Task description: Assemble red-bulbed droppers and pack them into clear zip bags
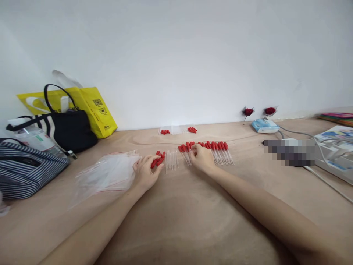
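Note:
My left hand [145, 171] rests on the wooden table [179, 221] with its fingers curled round a few red rubber bulbs [158, 159]. Just right of it lie several clear glass pipette tubes [171, 161] without bulbs. My right hand [201, 157] lies palm down with its fingertips pinched on one of the assembled droppers at the left end of a row of red-capped droppers [217, 150]. Clear zip bags [106, 173] lie flat beside my left hand.
Farther back sit small bags holding red bulbs [178, 130]. At the left stand a black handbag [70, 129], a yellow bag [95, 108] and a striped bag [26, 167]. To the right are a tissue pack [264, 126], two red roses [259, 111], cables and printed boxes [335, 151].

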Tool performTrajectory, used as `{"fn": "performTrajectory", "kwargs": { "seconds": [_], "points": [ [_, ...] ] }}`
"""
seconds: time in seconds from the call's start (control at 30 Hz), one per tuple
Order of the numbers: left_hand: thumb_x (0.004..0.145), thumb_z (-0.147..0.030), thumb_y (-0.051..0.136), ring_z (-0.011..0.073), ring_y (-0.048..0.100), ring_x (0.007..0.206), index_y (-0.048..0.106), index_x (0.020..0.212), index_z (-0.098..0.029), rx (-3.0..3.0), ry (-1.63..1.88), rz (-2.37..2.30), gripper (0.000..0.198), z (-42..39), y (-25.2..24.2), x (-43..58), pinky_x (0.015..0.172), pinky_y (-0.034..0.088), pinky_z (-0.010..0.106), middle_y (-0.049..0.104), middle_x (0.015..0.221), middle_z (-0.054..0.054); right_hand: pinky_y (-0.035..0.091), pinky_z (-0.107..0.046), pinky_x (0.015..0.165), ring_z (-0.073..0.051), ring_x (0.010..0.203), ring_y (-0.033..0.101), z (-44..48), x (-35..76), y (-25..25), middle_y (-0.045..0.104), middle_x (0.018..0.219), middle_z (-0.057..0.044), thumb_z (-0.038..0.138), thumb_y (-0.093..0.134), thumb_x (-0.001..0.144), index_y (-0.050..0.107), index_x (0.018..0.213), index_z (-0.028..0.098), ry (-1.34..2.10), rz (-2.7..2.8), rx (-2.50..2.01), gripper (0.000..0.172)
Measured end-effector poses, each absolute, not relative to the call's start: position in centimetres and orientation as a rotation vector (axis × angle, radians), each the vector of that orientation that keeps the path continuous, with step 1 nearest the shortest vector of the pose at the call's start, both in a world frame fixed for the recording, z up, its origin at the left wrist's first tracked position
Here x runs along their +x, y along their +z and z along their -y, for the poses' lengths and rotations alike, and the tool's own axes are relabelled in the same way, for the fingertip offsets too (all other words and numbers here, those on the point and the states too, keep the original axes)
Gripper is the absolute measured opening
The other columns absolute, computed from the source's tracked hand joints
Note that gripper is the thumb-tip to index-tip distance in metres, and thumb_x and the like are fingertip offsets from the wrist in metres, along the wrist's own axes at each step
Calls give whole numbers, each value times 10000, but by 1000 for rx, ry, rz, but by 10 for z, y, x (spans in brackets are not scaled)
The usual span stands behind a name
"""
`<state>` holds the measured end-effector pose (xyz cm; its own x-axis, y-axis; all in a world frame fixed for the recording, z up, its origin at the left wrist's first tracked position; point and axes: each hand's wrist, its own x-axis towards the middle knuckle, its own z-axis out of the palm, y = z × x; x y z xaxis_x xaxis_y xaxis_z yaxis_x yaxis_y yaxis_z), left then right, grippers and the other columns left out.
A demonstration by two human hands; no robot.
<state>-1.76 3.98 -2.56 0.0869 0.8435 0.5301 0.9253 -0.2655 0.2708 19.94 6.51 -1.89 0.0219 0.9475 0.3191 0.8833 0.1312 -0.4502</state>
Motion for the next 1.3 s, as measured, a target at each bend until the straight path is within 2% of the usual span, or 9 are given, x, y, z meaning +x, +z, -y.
{"fn": "performTrajectory", "kwargs": {
  "seconds": [0.17, 0.33, 0.53, 0.67, 0.9, 1.13, 1.3],
  "points": [
    [729, -325, 595, 251, 503, 956, 591, 962, -233, -2210, -857, 1869, 251, -41, -28, -17, 852, 307, 442, 594, 1000, 51, 304, -331, 713, -232, 829, 593, -83, 183, -18, 665, 825, -94, 241, 447, 752, 539, 990, 160, 132, 1819, -1953, 267],
    [713, -305, 608, 253, 486, 986, 593, 942, -239, -2222, -820, 1919, 238, -41, -28, -17, 849, 314, 426, 579, 1013, 48, 289, -347, 734, -233, 829, 589, -87, 180, -21, 664, 824, -93, 263, 457, 751, 549, 944, 154, 114, 1832, -1963, 240],
    [728, -325, 581, 261, 481, 977, 587, 875, -222, -2126, -762, 1974, 180, -43, -26, -19, 807, 346, 401, 571, 984, 52, 232, -377, 808, -223, 885, 558, -80, 168, -14, 653, 916, -100, 315, 399, 809, 606, 860, 173, 24, 1975, -1880, 256],
    [723, -340, 588, 264, 469, 991, 599, 823, -211, -2089, -711, 1895, 163, -45, -25, -21, 816, 348, 398, 569, 987, 59, 244, -381, 787, -231, 842, 573, -79, 152, -13, 662, 848, -107, 324, 449, 769, 636, 785, 163, 62, 2069, -1898, 247],
    [717, -307, 589, 261, 473, 998, 634, 761, -214, -2149, -697, 1779, 112, -50, -28, -23, 812, 368, 395, 577, 1001, 63, 261, -409, 784, -238, 810, 600, -89, 140, -8, 660, 876, -135, 213, 497, 713, 639, 858, 146, 161, 2068, -2053, 213],
    [734, -257, 555, 247, 504, 941, 612, 747, -197, -2122, -944, 1659, 84, -43, -25, -20, 820, 387, 398, 591, 940, 67, 279, -409, 771, -252, 819, 601, -87, 132, -2, 665, 846, -146, 128, 488, 711, 652, 802, 141, 181, 2147, -2029, 188],
    [758, -246, 535, 202, 519, 915, 597, 778, -195, -2529, -1075, 1321, 83, -24, -25, -4, 840, 401, 365, 584, 910, 56, 293, -400, 797, -282, 977, 519, -61, 168, 0, 593, 1017, -209, 161, 392, 809, 550, 983, 62, 63, 2166, -1873, 256]
  ]
}}
